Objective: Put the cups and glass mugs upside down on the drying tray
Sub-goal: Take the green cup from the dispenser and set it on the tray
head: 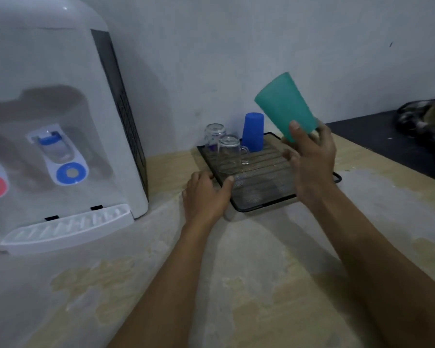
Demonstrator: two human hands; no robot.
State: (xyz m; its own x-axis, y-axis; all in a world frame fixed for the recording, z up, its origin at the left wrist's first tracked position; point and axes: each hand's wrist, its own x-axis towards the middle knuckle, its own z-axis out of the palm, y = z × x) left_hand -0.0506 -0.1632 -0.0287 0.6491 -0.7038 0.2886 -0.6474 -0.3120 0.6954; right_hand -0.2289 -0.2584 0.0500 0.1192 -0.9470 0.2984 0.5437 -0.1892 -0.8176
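A black mesh drying tray (264,194) sits on the counter by the wall. Two glass mugs (230,154) stand upside down on its far left part, one behind the other. A blue cup (253,131) stands upside down at the back of the tray. My right hand (312,156) holds a green plastic cup (285,104) above the tray's right side, tilted with its wider end up and to the left. My left hand (206,194) rests on the tray's near left rim, thumb over the edge.
A white water dispenser (58,126) with a blue and a red tap stands at the left, its drip tray (68,228) jutting forward. A dark surface (387,146) with a dark bundle lies at the far right. The worn counter (236,272) stretches toward me.
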